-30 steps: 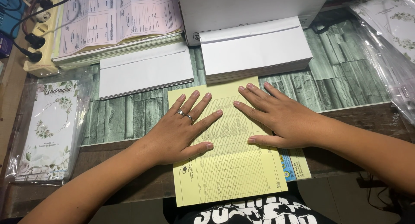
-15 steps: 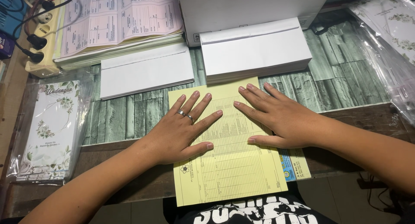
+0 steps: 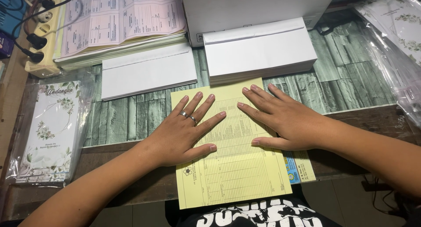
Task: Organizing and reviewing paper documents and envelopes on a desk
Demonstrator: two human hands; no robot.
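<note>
Far left of the yellow form (image 3: pixel 232 165), a bagged flowered card (image 3: pixel 50 130) is lying by the power strip (image 3: pixel 41 34). Left hand (image 3: pixel 184 133) is pressing flat on the form, fingers spread, w/ rings. Form is overhanging the table edge (image 3: pixel 364 115) at centre. Right hand (image 3: pixel 285 119) is pressing its right half, also spread. Above it, two white envelope stacks (image 3: pixel 258 49) are sitting.

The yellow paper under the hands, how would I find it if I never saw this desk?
Start at the green stone-patterned table and look at its near edge. The yellow paper lies flat there, overhanging the edge, with the left hand and right hand pressed on it. It is the only yellow sheet; the envelopes behind it are white.
</note>
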